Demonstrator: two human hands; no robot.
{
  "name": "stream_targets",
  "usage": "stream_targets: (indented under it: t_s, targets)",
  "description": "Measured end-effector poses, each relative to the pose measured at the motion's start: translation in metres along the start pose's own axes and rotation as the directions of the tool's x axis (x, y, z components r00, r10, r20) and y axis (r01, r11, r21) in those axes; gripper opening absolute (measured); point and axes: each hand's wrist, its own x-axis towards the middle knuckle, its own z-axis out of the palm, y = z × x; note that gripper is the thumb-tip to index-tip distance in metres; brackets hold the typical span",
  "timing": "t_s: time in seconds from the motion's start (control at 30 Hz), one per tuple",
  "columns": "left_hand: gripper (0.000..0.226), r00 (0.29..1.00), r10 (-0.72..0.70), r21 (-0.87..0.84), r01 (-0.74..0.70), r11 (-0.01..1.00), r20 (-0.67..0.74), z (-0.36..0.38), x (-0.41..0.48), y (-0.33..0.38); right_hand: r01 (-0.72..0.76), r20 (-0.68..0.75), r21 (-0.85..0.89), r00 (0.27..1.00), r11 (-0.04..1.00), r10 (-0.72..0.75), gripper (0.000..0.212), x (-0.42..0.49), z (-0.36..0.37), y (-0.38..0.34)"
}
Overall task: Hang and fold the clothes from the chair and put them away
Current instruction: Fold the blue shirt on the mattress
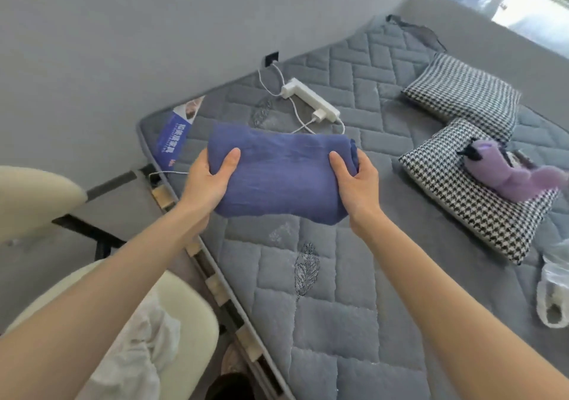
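Head view: the left hand (207,181) and right hand (357,182) each grip an end of a folded blue garment (281,173), thumbs on top, held above the grey quilted bed (323,307). White clothes (135,350) lie on the cream chair (184,316) at lower left. Two houndstooth pillows (462,97) lie to the right.

bare quilt (332,276) ahead, pillows (480,196) right
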Motion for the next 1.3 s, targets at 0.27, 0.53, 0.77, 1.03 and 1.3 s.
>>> stream_targets:
  t_s: [0.27,0.53,0.77,1.03,1.3]
  targets:
    - [0.023,0.93,0.089,-0.012,-0.1,0.995,-0.357,-0.129,-0.114,0.093,0.13,0.318,0.101,0.935,0.986,-0.156,0.003,-0.095,0.053,-0.116]
    - [0.024,0.775,0.084,-0.027,-0.129,0.991,-0.627,-0.288,-0.288,0.171,0.163,0.625,0.193,0.739,0.968,-0.249,0.011,-0.26,0.138,-0.218]
    - [0.021,0.538,0.074,0.004,-0.13,0.992,-0.84,-0.416,-0.473,0.214,0.135,0.824,0.302,0.461,0.944,-0.33,0.003,-0.451,0.208,-0.29]
    - [0.018,0.197,0.114,0.088,-0.136,0.987,-0.974,-0.512,-0.682,0.257,0.091,0.9,0.401,0.147,0.911,-0.411,0.007,-0.673,0.237,-0.358]
    - [0.014,-0.069,0.172,0.179,-0.111,0.978,-0.983,-0.553,-0.839,0.297,0.011,0.859,0.506,-0.102,0.863,-0.502,0.007,-0.835,0.226,-0.415]
